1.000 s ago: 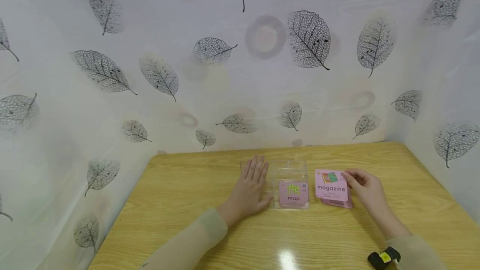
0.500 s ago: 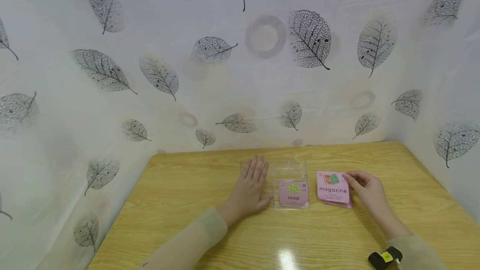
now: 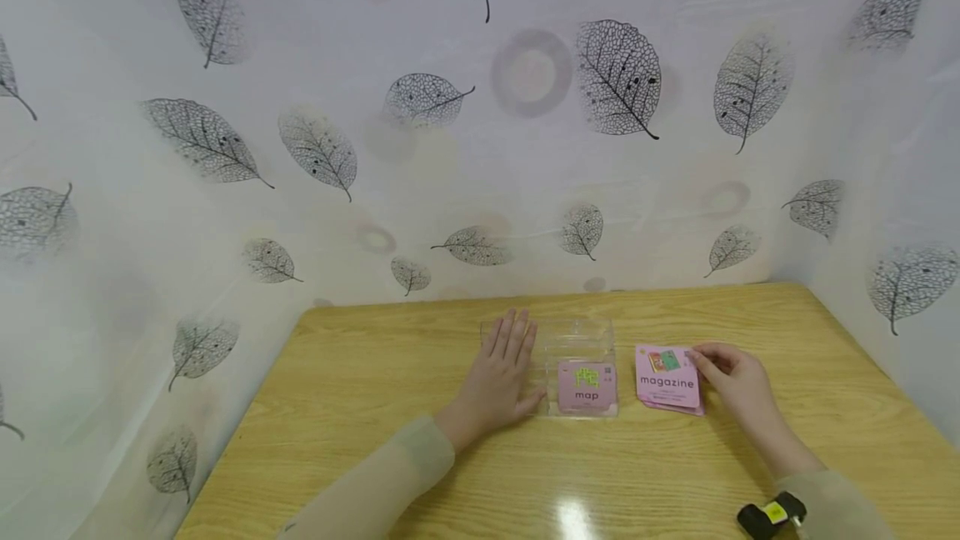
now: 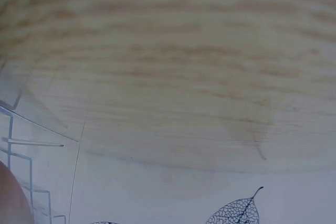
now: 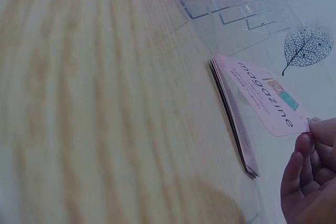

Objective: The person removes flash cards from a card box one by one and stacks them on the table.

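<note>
In the head view, my left hand (image 3: 498, 377) rests with straight fingers on the left part of a clear tiered card holder (image 3: 577, 329). A pink "map" flash card (image 3: 587, 400) stands in the holder's front right compartment. My right hand (image 3: 738, 382) pinches the upper right corner of a pink "magazine" flash card (image 3: 667, 394) between thumb and fingers. The right wrist view shows that card tilted up over a stack of flash cards (image 5: 233, 121), its far edge right at the stack's top. Only a bit of my left hand (image 4: 11, 198) shows in the left wrist view, beside the holder's stepped side (image 4: 31, 174).
The wooden table (image 3: 360, 373) runs back to a pale curtain (image 3: 375, 23) printed with leaves. A black device with a yellow label (image 3: 772, 513) is by the right sleeve.
The magazine card has moved slightly right and toward me, and now covers more of the stack below it. My left hand stays still on the holder.
</note>
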`<action>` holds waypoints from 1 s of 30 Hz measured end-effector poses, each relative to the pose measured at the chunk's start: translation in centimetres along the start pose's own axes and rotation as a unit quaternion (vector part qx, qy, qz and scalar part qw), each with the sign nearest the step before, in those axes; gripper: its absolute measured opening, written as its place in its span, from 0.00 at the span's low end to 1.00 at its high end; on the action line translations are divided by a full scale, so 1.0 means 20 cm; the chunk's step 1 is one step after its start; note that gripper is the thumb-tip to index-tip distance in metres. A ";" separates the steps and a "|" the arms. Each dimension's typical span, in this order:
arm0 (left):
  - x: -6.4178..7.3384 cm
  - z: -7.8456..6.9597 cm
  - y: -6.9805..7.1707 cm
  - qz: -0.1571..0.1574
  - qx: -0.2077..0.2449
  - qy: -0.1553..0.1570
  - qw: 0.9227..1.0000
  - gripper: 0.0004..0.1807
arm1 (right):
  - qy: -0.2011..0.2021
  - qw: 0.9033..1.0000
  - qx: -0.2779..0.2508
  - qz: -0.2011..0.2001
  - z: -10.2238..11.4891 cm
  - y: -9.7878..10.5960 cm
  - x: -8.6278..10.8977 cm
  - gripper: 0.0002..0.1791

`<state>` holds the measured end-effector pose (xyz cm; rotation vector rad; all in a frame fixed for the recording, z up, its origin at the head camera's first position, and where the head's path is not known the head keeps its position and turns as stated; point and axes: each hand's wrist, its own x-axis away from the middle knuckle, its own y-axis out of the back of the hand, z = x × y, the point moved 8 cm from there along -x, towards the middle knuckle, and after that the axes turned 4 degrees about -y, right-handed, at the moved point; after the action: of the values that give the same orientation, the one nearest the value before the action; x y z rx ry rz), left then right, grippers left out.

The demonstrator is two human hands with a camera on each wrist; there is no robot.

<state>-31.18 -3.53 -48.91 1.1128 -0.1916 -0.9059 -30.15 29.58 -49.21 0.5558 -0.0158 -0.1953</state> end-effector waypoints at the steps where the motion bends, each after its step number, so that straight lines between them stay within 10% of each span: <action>1: 0.00 0.00 0.00 0.001 -0.001 0.000 1.000 0.57 | 0.000 1.000 0.003 0.000 0.00 0.00 0.00 0.18; 30: 0.00 0.00 0.00 -0.006 -0.011 -0.001 1.000 0.58 | -0.004 0.999 0.044 -0.006 -0.05 0.00 -0.03 0.16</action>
<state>-31.19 -3.56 -48.92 1.0938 -0.1768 -0.9175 -30.76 30.20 -49.98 0.6434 -0.0288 -0.2084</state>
